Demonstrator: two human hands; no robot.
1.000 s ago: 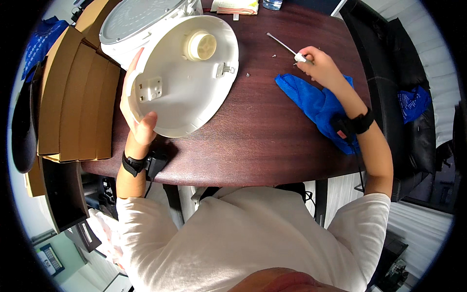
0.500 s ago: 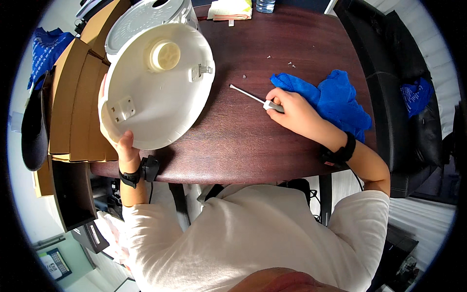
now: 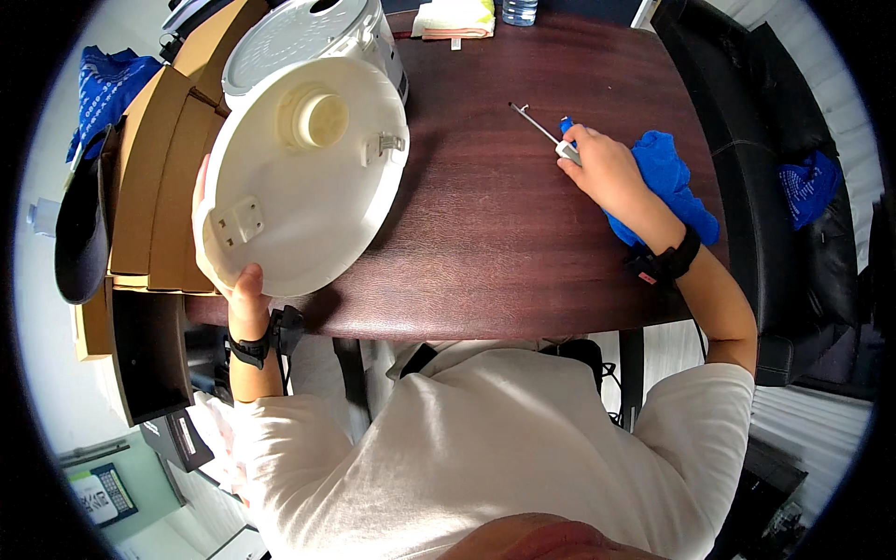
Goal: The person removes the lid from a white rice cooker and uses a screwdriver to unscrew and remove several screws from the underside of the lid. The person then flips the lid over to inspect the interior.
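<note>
My left hand (image 3: 245, 285) grips the lower left rim of a large white round plastic cover (image 3: 299, 215), thumb inside and fingers behind. Its hollow underside faces me, tilted, with a cream round cup (image 3: 327, 121) near the top and small fittings at either side. Over the table's right part, my right hand (image 3: 602, 163) is closed on the grey-and-white handle of a screwdriver (image 3: 546, 129). The shaft points up and to the left, and a small screw (image 3: 525, 107) is at or beside its tip; whether they touch I cannot tell. A blue cloth (image 3: 670, 173) lies partly under my right hand and wrist.
Behind the cover stands a white appliance with a perforated grey top (image 3: 289, 42). Cardboard boxes (image 3: 159, 187) crowd the left side. A folded towel (image 3: 453, 19) and a water bottle (image 3: 519, 11) are at the far edge. A black sofa (image 3: 756, 177) borders the table's right.
My right hand has moved away and to the right with the screwdriver, its tip now up by the small screw. The cover stays in my left hand, nearly unmoved.
</note>
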